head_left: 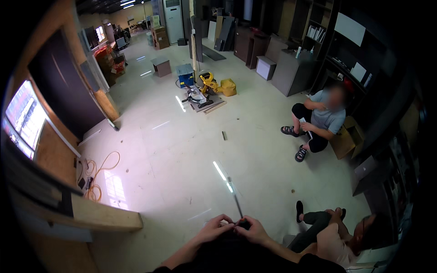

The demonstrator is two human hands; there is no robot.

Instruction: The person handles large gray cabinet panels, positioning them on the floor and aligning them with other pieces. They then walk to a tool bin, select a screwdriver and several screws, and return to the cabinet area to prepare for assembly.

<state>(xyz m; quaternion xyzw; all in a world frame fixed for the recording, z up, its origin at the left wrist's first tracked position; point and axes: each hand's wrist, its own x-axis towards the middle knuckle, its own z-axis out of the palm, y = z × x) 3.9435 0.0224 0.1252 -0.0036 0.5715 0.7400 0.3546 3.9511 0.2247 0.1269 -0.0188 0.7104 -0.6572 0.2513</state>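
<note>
My two hands meet low in the middle of the head view, fingertips close together. My right hand (252,230) is closed around the dark, orange-marked near end of a long thin rod-like tool (238,205), its exact kind too small to tell. The shaft points away from me over the floor, and its far end looks thicker and grey. Just left of it, my left hand (217,228) is closed in a pinch by the same near end. What its fingers hold is mostly hidden.
A person (325,113) sits at the right, another person (337,232) at the lower right. A yellow miter saw (207,84) stands ahead on the floor (182,159). A wooden beam (107,216) and an orange cable (94,186) lie left. Dark cabinets (291,73) line the right.
</note>
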